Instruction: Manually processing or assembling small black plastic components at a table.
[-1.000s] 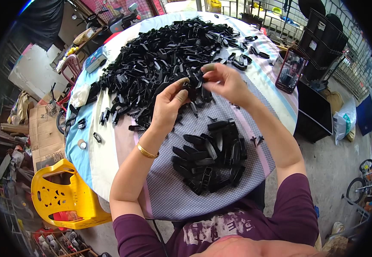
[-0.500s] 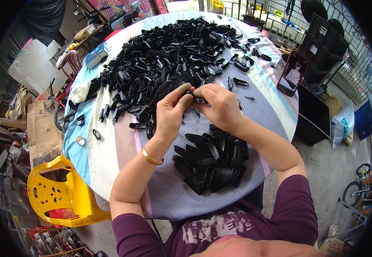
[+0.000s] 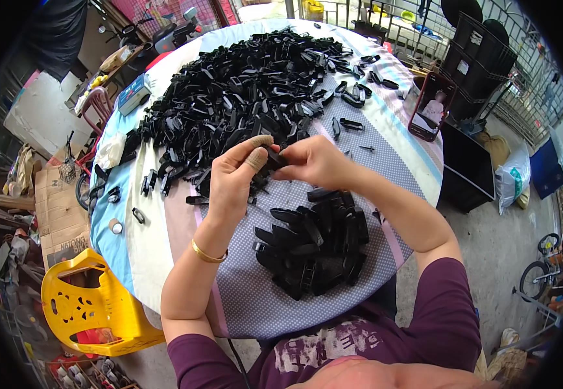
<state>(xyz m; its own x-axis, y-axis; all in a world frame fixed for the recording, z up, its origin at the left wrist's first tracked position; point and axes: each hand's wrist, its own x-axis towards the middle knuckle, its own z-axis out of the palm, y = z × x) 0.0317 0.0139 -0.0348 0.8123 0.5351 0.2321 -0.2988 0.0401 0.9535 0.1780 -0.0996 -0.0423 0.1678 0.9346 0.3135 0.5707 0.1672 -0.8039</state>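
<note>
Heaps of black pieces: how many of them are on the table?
2: the large heap, at the far side of the table, and the small heap, near its front edge. Some loose pieces lie outside both.

Over my remote feed, at the grip, I make out a dark piece (image 3: 272,157) that looks like plastic, and left fingertips (image 3: 260,141) in matt tan coverings. Beyond the grip, heaped black pieces (image 3: 229,91) have a hard plastic gloss. On its near side, a dotted tablecloth (image 3: 242,301) looks matt; left of that, a shiny gold-coloured metal bracelet (image 3: 207,258) and a smooth yellow plastic chair (image 3: 93,301).
</note>
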